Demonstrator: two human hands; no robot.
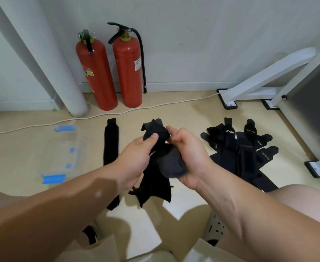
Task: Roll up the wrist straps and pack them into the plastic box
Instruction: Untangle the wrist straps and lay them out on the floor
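Above the middle of the tan floor (183, 114), a seated person's two bare hands meet around one black wrist strap (155, 186). The left hand (136, 156) pinches the strap's upper end, thumb pressed on top. The right hand (190, 154) curls around a bunched, partly rolled section lying in its palm. The strap's free tail hangs loose below both hands. By the look of it, the rolling is at an early stage. To do it well, the right hand should hold the coil tight with its edges square. The left should feed the tail in under light tension, so the roll neither cones nor springs open. Just left of the hands, another strap (111, 142) lies flat and straight on the floor. Beyond it, toward the floor's left edge, sits the clear plastic box (60, 148) with blue clips; its contents are hard to make out. To the right lies a loose pile of straps (240, 150), near the feet of a white frame (259, 78). Two red fire extinguishers (129, 72) stand against the far wall, with a white cable (98, 116) running along the floor in front of them.
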